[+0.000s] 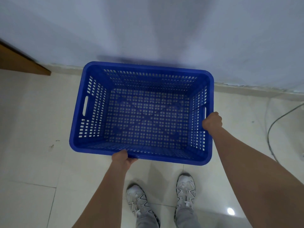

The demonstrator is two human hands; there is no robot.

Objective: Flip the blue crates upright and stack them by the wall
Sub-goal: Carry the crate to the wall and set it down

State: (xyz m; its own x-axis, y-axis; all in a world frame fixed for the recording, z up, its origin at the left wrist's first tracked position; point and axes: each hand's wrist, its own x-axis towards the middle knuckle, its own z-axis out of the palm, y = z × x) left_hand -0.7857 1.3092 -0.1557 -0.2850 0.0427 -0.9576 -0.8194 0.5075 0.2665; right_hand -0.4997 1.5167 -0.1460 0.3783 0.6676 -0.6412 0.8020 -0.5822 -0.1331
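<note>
An upright blue perforated plastic crate (141,112) sits beside the pale wall (148,30); the left hand (122,157) grips its near rim, the right hand (212,121) grips its right rim by the handle slot

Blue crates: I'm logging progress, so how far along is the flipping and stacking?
Done: this blue crate is upright, open side up.
In hand: the left hand grips its near rim and the right hand its right rim, close to the wall.
Left: no other crate shows, so no stack is visible yet.
</note>
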